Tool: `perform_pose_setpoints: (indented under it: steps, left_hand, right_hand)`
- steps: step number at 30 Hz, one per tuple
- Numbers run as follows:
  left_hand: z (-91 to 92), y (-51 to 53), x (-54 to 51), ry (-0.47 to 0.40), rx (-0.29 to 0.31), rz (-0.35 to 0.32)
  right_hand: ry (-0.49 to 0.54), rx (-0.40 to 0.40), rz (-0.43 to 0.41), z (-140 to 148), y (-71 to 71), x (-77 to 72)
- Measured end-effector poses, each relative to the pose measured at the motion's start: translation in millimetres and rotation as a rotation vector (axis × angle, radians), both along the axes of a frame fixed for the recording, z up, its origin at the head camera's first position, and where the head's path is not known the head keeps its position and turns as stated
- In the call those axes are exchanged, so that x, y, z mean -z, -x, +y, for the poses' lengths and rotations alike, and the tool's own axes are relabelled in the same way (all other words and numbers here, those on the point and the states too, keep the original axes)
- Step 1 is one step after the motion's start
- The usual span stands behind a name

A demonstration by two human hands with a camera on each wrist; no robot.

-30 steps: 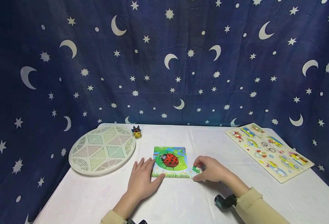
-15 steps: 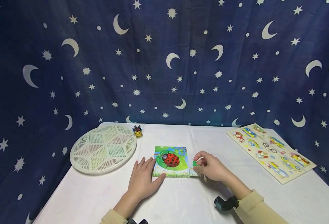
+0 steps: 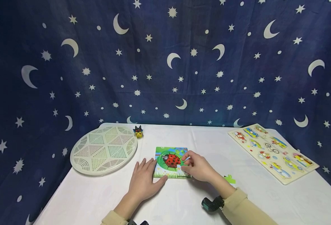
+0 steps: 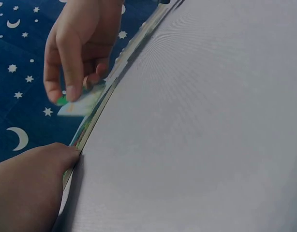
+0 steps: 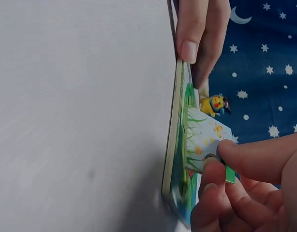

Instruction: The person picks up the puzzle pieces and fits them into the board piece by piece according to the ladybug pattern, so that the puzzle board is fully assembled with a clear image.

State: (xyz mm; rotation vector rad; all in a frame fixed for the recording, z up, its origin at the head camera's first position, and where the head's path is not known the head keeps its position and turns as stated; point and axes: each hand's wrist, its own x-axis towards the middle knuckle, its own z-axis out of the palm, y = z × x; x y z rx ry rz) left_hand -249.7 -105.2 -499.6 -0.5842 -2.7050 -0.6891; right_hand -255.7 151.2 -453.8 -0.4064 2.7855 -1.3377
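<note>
Ladybug board (image 3: 169,160), right grip (image 3: 199,167) pinching flowered piece (image 5: 201,133) over it, left grip (image 3: 144,181) relaxed at edge

Ladybird puzzle (image 3: 171,160): square, thin pale edge, red black-spotted beetle on green round, grass and flowers along near side; flat on desk (image 3: 182,203). Left hand (image 3: 145,179) at its left edge, thumb at near edge. Loose piece (image 5: 201,135): pale blue-white, grass blades, orange-yellow flowers, bit of green; tilted, pinched by right hand (image 3: 200,167) over puzzle's near right part; contact unclear. Green piece (image 3: 229,179) on desk beyond right forearm, partly hidden.
</note>
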Motion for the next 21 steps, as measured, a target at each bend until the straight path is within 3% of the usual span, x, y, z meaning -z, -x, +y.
perform_pose_setpoints:
  steps: [6, 13, 21]
  left_hand:
    - [-1.5, -3.6, 3.0, -0.003, -0.003, -0.017]
    - [-0.8, -0.1, 1.9, 0.005, 0.000, -0.005]
    - [-1.7, 0.4, -0.5, 0.005, 0.002, -0.024]
  right_hand:
    - [-0.015, -0.003, 0.004, -14, 2.8, 2.0]
    - [-0.047, 0.008, 0.016, -27, 8.1, 2.5]
    - [-0.131, 0.022, 0.130, -45, 13.7, 2.1]
